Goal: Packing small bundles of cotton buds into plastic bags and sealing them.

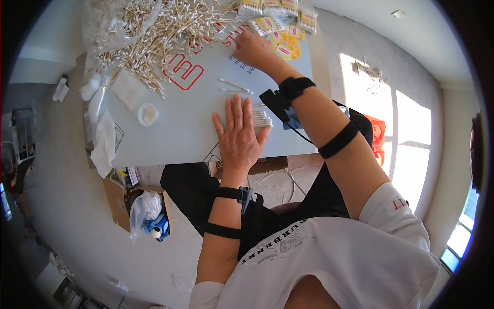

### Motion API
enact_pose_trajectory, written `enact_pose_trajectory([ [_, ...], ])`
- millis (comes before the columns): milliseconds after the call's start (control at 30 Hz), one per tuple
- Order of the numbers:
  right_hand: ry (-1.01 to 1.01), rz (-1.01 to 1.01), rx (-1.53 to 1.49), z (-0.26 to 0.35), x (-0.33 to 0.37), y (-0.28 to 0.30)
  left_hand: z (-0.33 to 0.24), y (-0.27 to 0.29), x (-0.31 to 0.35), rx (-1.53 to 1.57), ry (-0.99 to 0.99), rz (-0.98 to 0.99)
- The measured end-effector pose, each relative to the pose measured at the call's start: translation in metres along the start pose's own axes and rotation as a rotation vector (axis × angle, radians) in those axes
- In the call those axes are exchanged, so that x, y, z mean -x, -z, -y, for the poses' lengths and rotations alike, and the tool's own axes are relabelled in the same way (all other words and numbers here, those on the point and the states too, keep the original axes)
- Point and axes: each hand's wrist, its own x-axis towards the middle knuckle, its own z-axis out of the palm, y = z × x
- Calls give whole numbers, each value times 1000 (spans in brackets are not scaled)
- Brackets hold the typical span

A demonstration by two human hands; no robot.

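My left hand (239, 136) lies flat on the grey-white tabletop (175, 139), its fingers stretched out. Against its thumb side is a small row of cotton swabs (262, 119), partly covered by the hand. Just beyond the fingertips lie two loose cotton swabs (236, 85). My right hand (253, 50) reaches to the far side, near the edge of a big heap of cotton swabs (164, 31). Its fingers are curled closed, and whatever they may hold is hidden. Packs of cotton swabs (265, 24) and yellow printed cards (289, 49) sit right beside that hand.
On the left of the table are a small round white dish (147, 114), a white cloth (128, 88) and clear plastic wrapping (98, 110). Below the table's left edge, a cardboard box (117, 206) holds a plastic bag and blue items. Black straps circle both my forearms.
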Motion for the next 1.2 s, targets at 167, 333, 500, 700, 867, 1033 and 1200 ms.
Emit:
enact_pose_trajectory([
  [167,322,-1,-62,-15,42,1,2,-1,3,5,8,-14],
  [333,467,-80,-165,-8,65,-9,-1,-3,1,1,8,-40],
  [500,532,-57,-183,-24,93,-7,-2,-3,2,-44,8,-35],
  [700,507,55,-278,-47,124,2,-2,-4,2,-47,-49,2],
  [867,38,-350,-950,-41,165,-13,7,-1,-6,237,-12,-199],
  [1033,8,-477,-1097,-16,181,-33,9,-10,-28,711,85,-346],
  [1200,18,-499,-1072,-16,181,-35,-20,-22,-32,766,11,-283],
])
